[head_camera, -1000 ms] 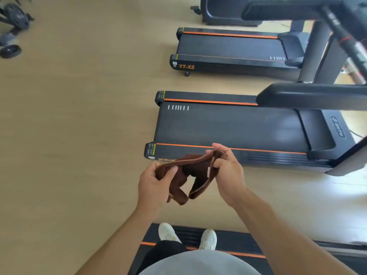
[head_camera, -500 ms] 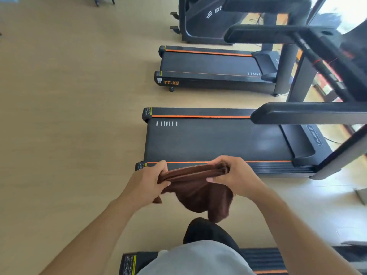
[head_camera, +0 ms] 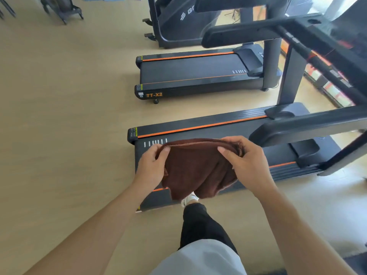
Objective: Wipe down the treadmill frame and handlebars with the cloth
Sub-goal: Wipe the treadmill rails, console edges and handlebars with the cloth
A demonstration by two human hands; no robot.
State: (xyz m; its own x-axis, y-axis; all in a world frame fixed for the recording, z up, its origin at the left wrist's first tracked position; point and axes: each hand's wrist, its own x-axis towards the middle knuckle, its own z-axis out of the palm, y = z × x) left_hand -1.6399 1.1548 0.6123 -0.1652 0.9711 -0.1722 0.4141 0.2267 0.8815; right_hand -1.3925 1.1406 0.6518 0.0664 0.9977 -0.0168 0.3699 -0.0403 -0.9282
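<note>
Cloth (head_camera: 195, 171) hangs pinched between left hand (head_camera: 152, 165) and right hand (head_camera: 247, 165).

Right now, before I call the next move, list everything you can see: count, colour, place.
Cloth: one, brown, stretched between both hands above the near treadmill's deck.
Near treadmill: one, black with orange stripes, directly ahead on the floor; its handlebar juts in from the right.
Second treadmill: one, black with orange stripes, marked TT-X2, beyond the near one.
Third machine: one, dark grey, top centre, only partly in frame.
Small stand: one, dark, top left; kind unclear.
Floor: light wood.
Shoe: one visible, white, below the cloth.
Left hand: grip on the cloth's left edge.
Right hand: grip on the cloth's right edge.
</note>
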